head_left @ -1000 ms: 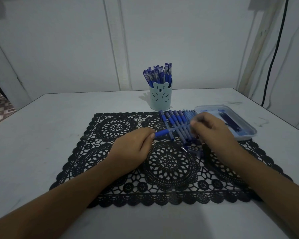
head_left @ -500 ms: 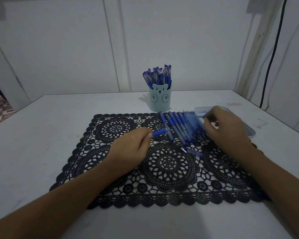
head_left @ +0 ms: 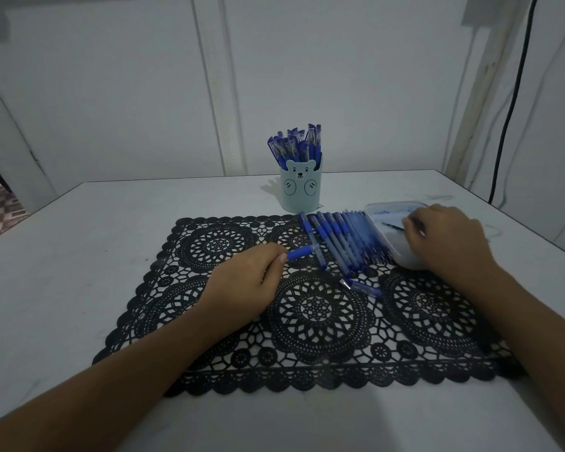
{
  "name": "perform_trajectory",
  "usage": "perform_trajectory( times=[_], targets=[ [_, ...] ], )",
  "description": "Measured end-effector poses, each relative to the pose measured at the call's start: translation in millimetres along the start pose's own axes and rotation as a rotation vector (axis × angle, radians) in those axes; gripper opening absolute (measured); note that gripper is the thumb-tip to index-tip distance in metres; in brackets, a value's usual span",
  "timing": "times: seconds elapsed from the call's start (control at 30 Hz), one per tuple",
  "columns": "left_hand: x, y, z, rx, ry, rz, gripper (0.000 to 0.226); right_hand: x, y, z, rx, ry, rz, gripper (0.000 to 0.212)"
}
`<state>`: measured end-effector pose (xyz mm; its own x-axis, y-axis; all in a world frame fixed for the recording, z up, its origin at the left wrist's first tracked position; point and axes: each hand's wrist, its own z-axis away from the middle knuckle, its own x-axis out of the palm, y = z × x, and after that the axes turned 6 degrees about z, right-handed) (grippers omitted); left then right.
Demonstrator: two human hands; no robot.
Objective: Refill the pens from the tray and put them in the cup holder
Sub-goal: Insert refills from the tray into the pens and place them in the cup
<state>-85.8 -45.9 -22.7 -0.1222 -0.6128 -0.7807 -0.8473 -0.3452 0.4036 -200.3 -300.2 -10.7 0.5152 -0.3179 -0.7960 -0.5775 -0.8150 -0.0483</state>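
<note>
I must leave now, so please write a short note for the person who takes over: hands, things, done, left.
Left hand holds a blue pen over the mat.
Right hand is in the tray, pinching a refill.
A row of pens lies on the mat beside the tray; a small pen part lies apart.
Done: many pens stand in the cup holder.
Left: probably refill the held pen and the row, then put them in the cup holder.

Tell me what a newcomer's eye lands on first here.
The pale bear-faced cup holder, crammed with blue pens, stands at the back, in the middle. In front spreads a black lace mat, with a row of pens lying by the tray. The left hand grips one pen; the right hand is over the tray.
</note>
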Motion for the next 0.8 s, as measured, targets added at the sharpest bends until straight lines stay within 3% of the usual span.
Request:
perform_trajectory(
  times=[0.1,0.17,0.4,0.57,0.67,0.8],
  targets=[
    [-0.3,0.3,0.1,-0.001,-0.004,0.003,0.02,1.4,19.1,-6.1,0.169,-0.317,0.083,0.028],
    [-0.3,0.4,0.1,-0.003,-0.008,0.003,0.02,2.8,24.6,-8.0,0.231,-0.411,0.032,0.024],
    [-0.1,1.4,-0.7,-0.01,-0.01,0.007,0.02,4.4,24.8,-8.7,0.239,-0.427,-0.001,0.023],
    [-0.2,1.1,-0.8,-0.008,-0.01,0.012,0.021,-4.7,14.3,-11.7,0.158,-0.181,-0.121,0.027],
    [-0.1,1.3,-0.9,-0.007,-0.016,0.015,0.02,-24.3,-7.9,-6.7,0.145,-0.106,-0.52,0.02],
    [-0.5,1.8,-0.6,-0.008,-0.03,0.032,0.02,-46.7,-43.7,14.5,0.217,-0.343,-1.329,0.003]
  ],
)
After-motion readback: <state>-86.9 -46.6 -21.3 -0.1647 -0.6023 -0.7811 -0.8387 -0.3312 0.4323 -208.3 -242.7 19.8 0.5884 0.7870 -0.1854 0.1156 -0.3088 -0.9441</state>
